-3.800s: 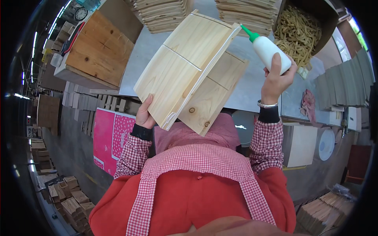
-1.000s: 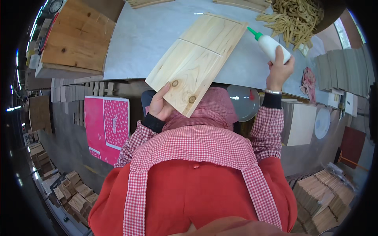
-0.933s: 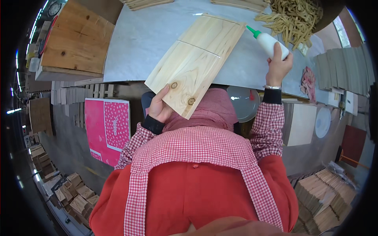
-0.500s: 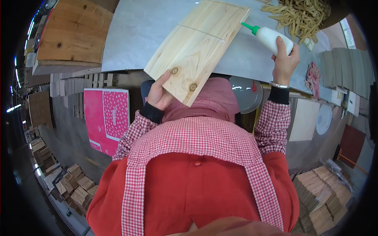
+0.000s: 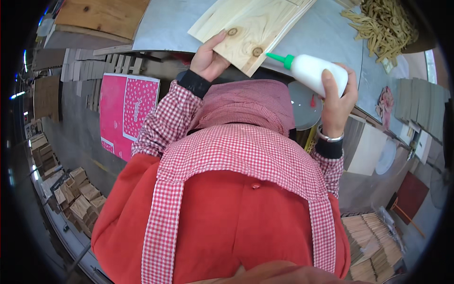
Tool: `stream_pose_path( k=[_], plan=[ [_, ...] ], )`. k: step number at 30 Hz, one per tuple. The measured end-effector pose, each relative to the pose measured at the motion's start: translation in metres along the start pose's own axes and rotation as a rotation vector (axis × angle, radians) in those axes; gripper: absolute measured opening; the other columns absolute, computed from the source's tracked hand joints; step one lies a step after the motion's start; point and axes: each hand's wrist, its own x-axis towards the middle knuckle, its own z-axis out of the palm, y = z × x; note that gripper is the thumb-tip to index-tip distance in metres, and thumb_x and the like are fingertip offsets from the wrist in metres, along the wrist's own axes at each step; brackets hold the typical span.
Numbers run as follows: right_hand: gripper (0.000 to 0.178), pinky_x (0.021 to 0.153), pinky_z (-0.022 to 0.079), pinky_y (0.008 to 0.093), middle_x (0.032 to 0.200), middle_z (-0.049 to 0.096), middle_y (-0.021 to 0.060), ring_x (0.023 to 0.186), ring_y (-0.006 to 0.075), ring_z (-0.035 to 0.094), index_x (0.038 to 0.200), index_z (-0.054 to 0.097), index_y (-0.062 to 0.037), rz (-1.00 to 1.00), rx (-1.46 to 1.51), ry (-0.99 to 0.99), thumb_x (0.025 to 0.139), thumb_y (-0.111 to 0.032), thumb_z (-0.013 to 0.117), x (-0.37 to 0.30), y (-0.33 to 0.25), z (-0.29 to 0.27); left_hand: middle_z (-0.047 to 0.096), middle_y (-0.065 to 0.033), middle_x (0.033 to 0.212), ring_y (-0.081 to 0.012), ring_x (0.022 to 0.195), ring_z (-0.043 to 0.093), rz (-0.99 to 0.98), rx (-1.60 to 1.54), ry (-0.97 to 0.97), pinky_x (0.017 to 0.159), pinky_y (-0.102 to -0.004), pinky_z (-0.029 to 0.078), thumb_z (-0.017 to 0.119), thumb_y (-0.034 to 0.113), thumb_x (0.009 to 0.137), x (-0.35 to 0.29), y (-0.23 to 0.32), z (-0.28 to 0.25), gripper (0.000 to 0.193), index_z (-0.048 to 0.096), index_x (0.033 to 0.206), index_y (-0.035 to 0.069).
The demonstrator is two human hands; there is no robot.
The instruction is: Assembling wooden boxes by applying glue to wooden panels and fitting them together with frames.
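Observation:
A pale wooden board (image 5: pixel 250 29) with two dark knots slants over the near edge of the grey table, its far end cut off by the top of the picture. My left hand (image 5: pixel 209 57) grips its near left edge, thumb on the upper face. In my right hand (image 5: pixel 339 97) is a white glue bottle (image 5: pixel 316 72) with a green nozzle, tilted so that its tip points left and meets the board's right edge close to the near corner. A whitish line runs along that edge.
Tan strips (image 5: pixel 385 31) lie heaped at the far right of the table (image 5: pixel 165 26). A brown wooden panel (image 5: pixel 101 16) stands at the far left. On the right are a pink cloth (image 5: pixel 384 105) and stacked grey boards (image 5: pixel 418 104). A pink printed box (image 5: pixel 113 111) sits low on the left.
The bottle's tip has travelled along the board's right edge from its far part to near the close corner. Both hands still hold their things; the whole view has shifted.

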Motion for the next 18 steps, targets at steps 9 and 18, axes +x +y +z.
stream_pose_path(
  k=[9, 18],
  plan=[
    [0.035, 0.069, 0.046, 0.0257, 0.092, 0.058, 0.0063, 0.080, 0.0114, 0.055, 0.104, 0.054, 0.0003, -0.120, 0.014, 0.034, 0.083, -0.023, 0.072, -0.007, -0.001, 0.014, 0.048, -0.0150, 0.135, -0.0302, 0.126, 0.047, 0.038, -0.003, 0.002, 0.109, -0.0517, 0.036, 0.056, 0.011, 0.093, 0.007, 0.004, 0.009, 0.048, 0.036, 0.136, 0.003],
    [0.038, 0.063, 0.044, 0.0242, 0.091, 0.057, 0.0051, 0.075, 0.0110, 0.054, 0.107, 0.053, -0.0004, -0.085, -0.001, -0.116, 0.085, -0.027, 0.069, -0.014, 0.013, 0.026, 0.048, -0.0157, 0.136, -0.0304, 0.126, 0.047, 0.136, 0.005, 0.084, 0.109, -0.0490, 0.036, 0.055, 0.012, 0.094, 0.012, 0.008, -0.004, 0.044, 0.040, 0.134, 0.002]
  ],
)
